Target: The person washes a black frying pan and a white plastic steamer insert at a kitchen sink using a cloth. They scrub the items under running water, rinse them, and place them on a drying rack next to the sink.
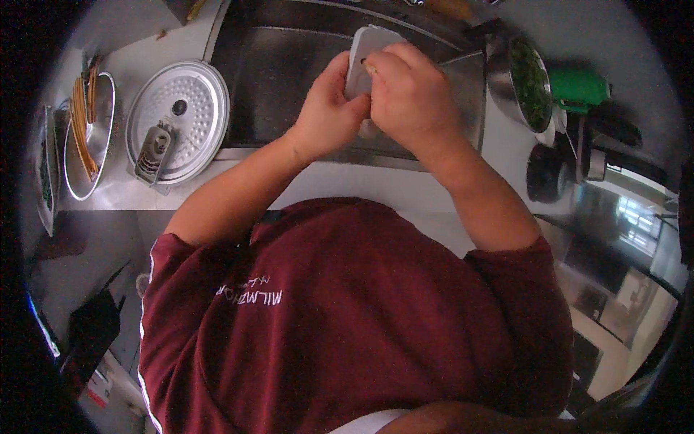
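My left hand (pixel 332 111) holds a light grey, rounded plastic piece (pixel 374 37) by its side, thumb along the lower edge. Over the face of that piece, my right hand (pixel 409 92) has its fingertips pinched together beside a small dark hole. Whatever may be between those fingertips is too small to make out. Both hands are above a stainless steel sink (pixel 282 81). To the left of the sink lies a round, dimpled metal inner lid (pixel 187 100), like that of a rice cooker. A grey plastic part (pixel 154 149) rests on its lower left.
Farther left stand an oval metal container (pixel 108 135) with wooden chopsticks (pixel 81 127) and a dish (pixel 49 173). Right of the sink are a metal bowl (pixel 499 81) of leafy greens (pixel 528 84), a green object (pixel 580 89) and a black pot-like vessel (pixel 545 173). The counter edge (pixel 347 187) runs before me.
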`<move>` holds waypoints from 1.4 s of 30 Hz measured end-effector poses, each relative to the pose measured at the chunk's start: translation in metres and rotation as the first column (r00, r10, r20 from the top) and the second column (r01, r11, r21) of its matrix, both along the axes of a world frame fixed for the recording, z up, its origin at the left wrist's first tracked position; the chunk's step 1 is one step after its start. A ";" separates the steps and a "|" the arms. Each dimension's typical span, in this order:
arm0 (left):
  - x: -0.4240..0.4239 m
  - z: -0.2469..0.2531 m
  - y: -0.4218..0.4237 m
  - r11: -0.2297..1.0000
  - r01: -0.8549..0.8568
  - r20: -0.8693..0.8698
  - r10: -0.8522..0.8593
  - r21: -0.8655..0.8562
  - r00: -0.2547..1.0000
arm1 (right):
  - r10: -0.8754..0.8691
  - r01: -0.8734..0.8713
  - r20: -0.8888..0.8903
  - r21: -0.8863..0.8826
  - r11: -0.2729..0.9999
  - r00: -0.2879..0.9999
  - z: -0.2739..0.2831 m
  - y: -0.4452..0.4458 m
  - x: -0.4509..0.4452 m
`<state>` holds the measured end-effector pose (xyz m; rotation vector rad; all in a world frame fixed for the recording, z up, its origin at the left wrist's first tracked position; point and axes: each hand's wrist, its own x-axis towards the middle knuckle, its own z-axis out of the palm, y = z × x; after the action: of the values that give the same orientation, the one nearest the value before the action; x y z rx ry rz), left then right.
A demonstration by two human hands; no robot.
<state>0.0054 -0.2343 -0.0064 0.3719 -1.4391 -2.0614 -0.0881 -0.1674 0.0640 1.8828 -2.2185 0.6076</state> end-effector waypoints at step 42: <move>0.021 0.040 -0.019 0.836 0.296 -0.228 -0.210 0.462 0.951 | 0.134 -0.126 0.005 -0.310 0.942 0.991 0.014 0.018 -0.007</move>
<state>0.0260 -0.2533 0.0338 0.2006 -0.8815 -2.6079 -0.0956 -0.1491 0.0782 1.8735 -1.8882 0.9462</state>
